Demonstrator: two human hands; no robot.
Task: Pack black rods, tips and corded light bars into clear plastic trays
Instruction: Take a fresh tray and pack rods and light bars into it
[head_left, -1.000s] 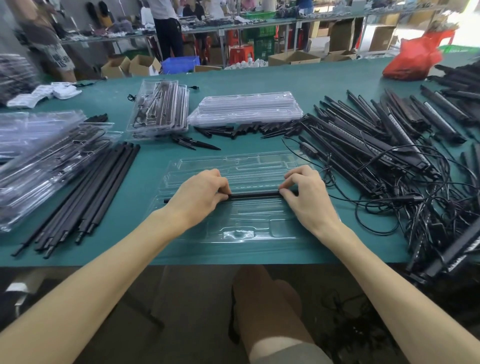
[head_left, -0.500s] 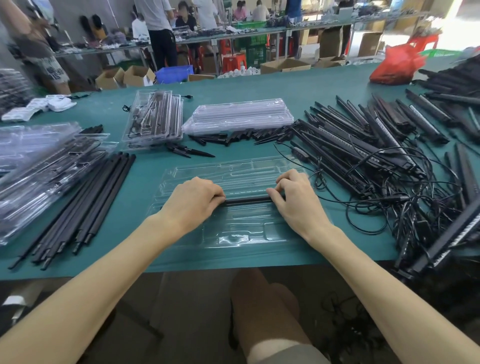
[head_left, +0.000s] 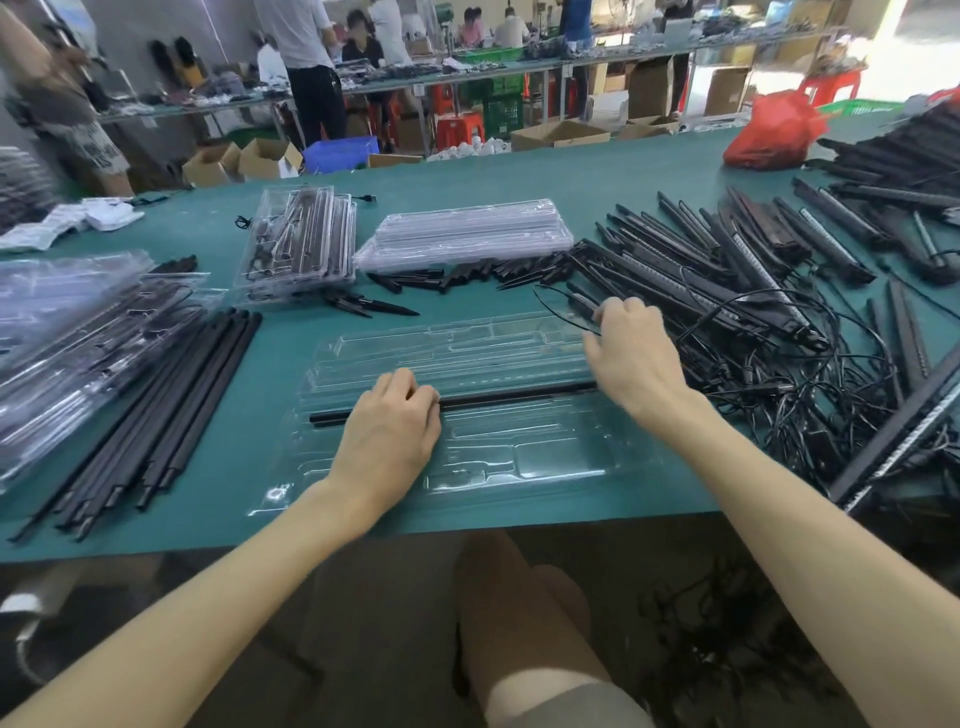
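Clear tray (head_left: 545, 457) sits near front edge of worktop (head_left: 519, 171). One black rod (head_left: 519, 393) lies lengthwise in its middle channel. Left hand (head_left: 387, 431) is on rod's left part, fingers curled over it, holding it down. Right hand (head_left: 631, 353) hovers over tray's far right corner, fingers curled at thin cord (head_left: 567, 319) from pile of corded light bars (head_left: 727, 270). I cannot tell whether it grasps the cord. Loose rods (head_left: 156, 415) lie left of tray, tips (head_left: 467, 273) beyond it.

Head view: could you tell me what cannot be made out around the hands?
In the head view:
- Left hand: its back hides the fingertips; pressing or pinching black rod, unclear.
- Right hand: fingers hidden; whether it holds anything, unclear.
- Light bar: cut off at right edge.
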